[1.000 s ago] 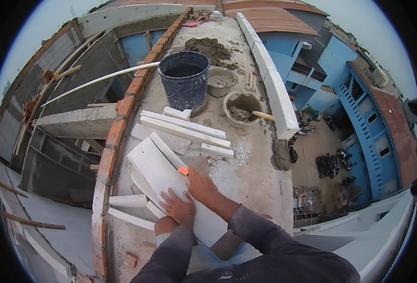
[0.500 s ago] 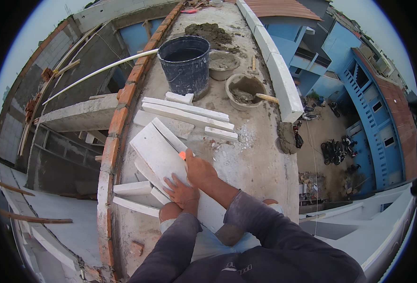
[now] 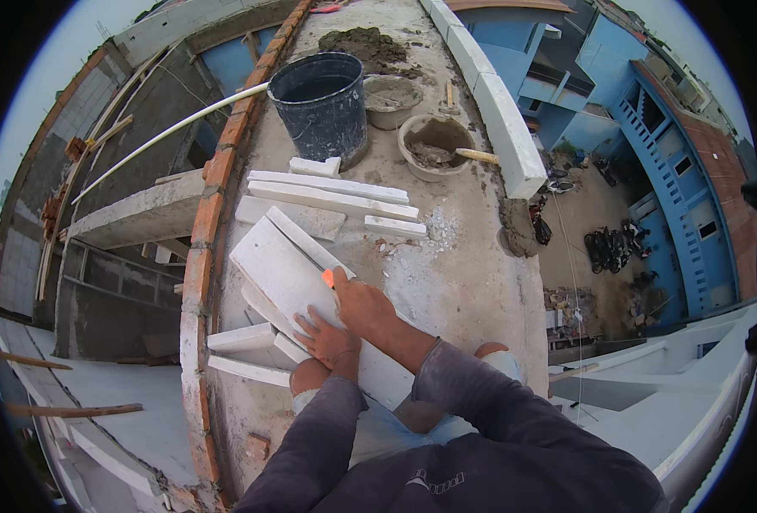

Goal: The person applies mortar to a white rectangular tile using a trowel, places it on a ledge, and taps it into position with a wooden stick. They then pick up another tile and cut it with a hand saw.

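Note:
A long white lightweight-concrete block point(image 3: 280, 265) lies slanted in front of me, with smaller pieces under its left side. My left hand point(image 3: 329, 342) rests flat on its face, fingers spread, pressing near my knee. My right hand point(image 3: 366, 308) is closed round a tool with an orange handle point(image 3: 328, 278) at the block's right edge; the fist hides most of it, so I cannot tell its kind. A narrow white strip point(image 3: 306, 237) runs along that edge, with a thin dark line between it and the block.
Long white strips point(image 3: 331, 198) lie beyond the block. Farther off stand a dark bucket point(image 3: 319, 107) and two mortar basins point(image 3: 437, 145) point(image 3: 391, 101), near a mortar heap point(image 3: 366, 50). A brick edge point(image 3: 199, 274) on the left and white blocks point(image 3: 502, 128) on the right border drops.
The whole view has shifted slightly, so the bucket and basins appear a little higher and farther left. Both hands keep nearly the same places on the block and the tool.

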Motion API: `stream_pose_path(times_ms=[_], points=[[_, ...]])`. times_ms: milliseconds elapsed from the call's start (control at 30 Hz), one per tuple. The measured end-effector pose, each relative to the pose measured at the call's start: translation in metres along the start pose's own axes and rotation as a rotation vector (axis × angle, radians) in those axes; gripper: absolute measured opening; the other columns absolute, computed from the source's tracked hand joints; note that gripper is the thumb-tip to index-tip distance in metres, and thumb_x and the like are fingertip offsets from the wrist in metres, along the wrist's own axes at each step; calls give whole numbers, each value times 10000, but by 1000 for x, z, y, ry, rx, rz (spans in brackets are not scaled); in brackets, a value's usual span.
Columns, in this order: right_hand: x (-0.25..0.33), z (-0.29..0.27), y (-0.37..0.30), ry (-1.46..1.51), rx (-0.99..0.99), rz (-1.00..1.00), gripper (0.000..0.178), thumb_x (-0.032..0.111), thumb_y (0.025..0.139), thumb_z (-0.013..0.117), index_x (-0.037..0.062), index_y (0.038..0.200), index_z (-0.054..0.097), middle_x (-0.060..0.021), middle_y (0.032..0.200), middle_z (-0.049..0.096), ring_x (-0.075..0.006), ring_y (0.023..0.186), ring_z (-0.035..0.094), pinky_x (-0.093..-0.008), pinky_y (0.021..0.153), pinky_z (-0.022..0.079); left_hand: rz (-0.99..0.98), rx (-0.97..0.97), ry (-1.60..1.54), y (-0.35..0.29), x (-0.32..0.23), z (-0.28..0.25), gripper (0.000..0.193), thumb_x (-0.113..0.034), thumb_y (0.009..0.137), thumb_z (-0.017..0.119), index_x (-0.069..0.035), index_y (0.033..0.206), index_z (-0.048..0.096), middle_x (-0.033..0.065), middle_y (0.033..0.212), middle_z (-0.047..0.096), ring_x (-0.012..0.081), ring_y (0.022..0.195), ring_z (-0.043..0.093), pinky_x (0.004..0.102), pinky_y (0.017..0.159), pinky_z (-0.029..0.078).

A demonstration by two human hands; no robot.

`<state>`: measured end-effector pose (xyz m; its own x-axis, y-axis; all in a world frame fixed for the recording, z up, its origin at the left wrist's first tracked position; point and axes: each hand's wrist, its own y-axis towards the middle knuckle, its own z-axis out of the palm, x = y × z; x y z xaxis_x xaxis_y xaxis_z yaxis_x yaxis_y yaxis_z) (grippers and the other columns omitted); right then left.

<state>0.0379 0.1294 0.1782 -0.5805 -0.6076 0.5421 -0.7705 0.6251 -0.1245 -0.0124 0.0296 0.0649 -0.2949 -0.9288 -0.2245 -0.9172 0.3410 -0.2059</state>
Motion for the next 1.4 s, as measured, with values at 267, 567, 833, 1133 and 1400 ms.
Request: stream_pose_path(times_ms=[267,567,833,1133,1400], points=[[-52,-70,-211,-29,34,87,408,244,992,673,-17,1270,531,-230,900,715,-415,745,750,-502,640,621,-31,-102,-14,6,-1,22,799,-582,1021,535,-181,1668,293,151,1762,136,500,1576,153,589,1271,236],[-17,-13,-66,14,-31,15,280,157,1020,592,28,1241,479,-254,977,718,-420,809,759,-507,694,631,10,-12,10,3,5,6,823,-583,1008,550,-191,1678,276,141,1769,116,494,1584,133,581,1277,221],[-37,-62,-134,11,-2,41,306,176,1001,627,8,1226,505,-240,941,709,-407,783,747,-489,688,624,-62,-29,-5,7,-6,15,807,-587,1016,525,-186,1674,286,158,1766,117,488,1589,129,587,1260,265],[-56,-50,-213,16,-64,39,464,171,935,700,-29,1311,517,-231,953,706,-391,766,756,-476,639,625,-44,-64,-22,2,-4,11,799,-602,1017,523,-192,1668,305,149,1763,145,484,1590,147,583,1261,267],[-32,2,-49,81,-153,-84,322,223,1030,603,2,1221,468,-250,942,711,-428,820,749,-502,683,621,-53,-53,-52,2,-4,8,809,-602,1008,545,-200,1668,308,140,1764,146,477,1590,147,579,1266,258]])
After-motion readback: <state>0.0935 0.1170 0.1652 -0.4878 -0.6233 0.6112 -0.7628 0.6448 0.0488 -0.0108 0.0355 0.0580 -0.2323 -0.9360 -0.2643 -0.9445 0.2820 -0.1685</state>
